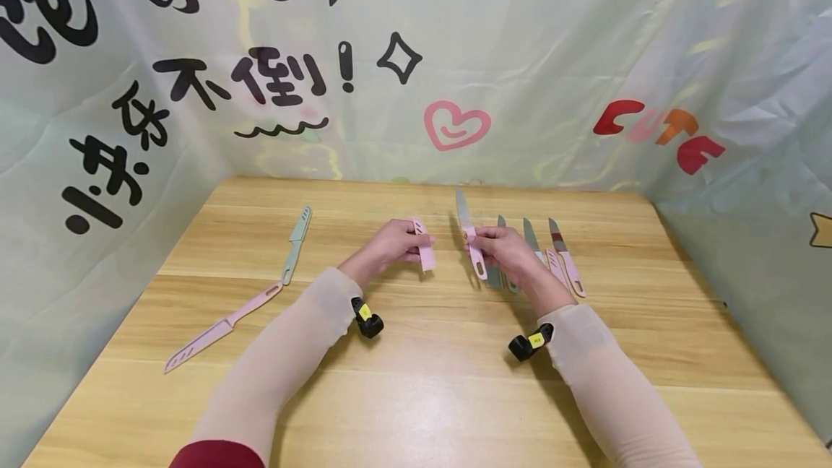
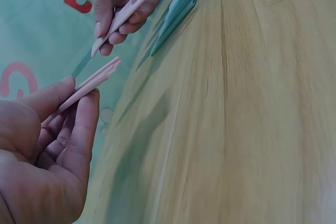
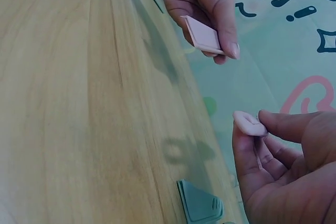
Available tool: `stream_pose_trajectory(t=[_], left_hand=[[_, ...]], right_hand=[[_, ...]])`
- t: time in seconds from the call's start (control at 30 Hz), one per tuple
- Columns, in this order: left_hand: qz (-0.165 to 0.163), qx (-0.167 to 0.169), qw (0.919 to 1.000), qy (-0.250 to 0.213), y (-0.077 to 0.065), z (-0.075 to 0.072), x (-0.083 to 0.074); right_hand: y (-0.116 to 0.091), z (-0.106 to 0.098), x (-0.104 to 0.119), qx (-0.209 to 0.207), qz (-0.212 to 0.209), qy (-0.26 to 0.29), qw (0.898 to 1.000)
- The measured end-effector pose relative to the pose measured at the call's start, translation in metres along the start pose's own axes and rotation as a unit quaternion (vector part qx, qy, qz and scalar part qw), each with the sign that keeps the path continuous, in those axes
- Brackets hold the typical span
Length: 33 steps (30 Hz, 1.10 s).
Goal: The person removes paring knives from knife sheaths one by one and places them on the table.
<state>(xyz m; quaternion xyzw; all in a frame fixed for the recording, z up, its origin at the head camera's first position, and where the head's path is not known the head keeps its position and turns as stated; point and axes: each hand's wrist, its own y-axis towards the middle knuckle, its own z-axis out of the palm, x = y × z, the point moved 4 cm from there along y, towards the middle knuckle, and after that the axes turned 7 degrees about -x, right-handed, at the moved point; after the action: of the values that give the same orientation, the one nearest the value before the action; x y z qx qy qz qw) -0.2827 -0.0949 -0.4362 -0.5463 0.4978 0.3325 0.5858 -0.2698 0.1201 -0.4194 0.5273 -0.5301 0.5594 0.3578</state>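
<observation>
My left hand (image 1: 392, 245) pinches a pink slotted blade cover (image 1: 425, 255) between thumb and fingers. Its open end shows in the right wrist view, where the cover (image 3: 205, 36) looks hollow. A short way to the right, my right hand (image 1: 512, 251) grips a pink-handled knife (image 1: 477, 260), its bare blade pointing away toward the back wall. Cover and knife are both held above the table, apart from each other. In the left wrist view the knife handle (image 2: 128, 11) shows its long hole; most of the blade is hidden there.
On the wooden table (image 1: 416, 381), a green covered knife (image 1: 297, 244) and a pink covered knife (image 1: 221, 331) lie at left. Beside and partly behind my right hand lie several bare-bladed knives, one pink-handled (image 1: 572, 274), with a pink cover (image 1: 555, 264) and a green cover (image 1: 494, 278). A printed cloth (image 1: 533, 78) hangs behind.
</observation>
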Motion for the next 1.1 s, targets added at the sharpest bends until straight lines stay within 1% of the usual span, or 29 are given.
stream_pose_trajectory(t=[0.17,0.4,0.63,0.73,0.93,1.1], left_hand=[[0.013,-0.005,0.999,0.042,0.004,0.008,-0.001],[0.014,-0.001,0.9974,0.07,0.005,0.019,-0.005],[0.02,-0.001,0.9944,0.104,0.007,0.029,-0.006],[0.017,0.005,0.9944,0.104,0.008,0.032,-0.005],[-0.003,0.015,0.996,0.088,0.013,0.037,-0.003],[-0.015,0.037,0.9959,0.081,0.016,0.043,-0.001]], right_hand=[[0.0,-0.002,-0.003,-0.014,0.003,-0.023,1.0],[0.0,-0.002,-0.006,-0.021,0.005,-0.045,0.999],[-0.001,-0.003,-0.007,-0.03,0.02,-0.077,0.996],[0.0,-0.004,-0.008,-0.035,0.027,-0.087,0.995],[0.002,-0.006,-0.011,-0.051,0.035,-0.094,0.994],[0.004,-0.004,-0.015,-0.06,0.047,-0.098,0.992]])
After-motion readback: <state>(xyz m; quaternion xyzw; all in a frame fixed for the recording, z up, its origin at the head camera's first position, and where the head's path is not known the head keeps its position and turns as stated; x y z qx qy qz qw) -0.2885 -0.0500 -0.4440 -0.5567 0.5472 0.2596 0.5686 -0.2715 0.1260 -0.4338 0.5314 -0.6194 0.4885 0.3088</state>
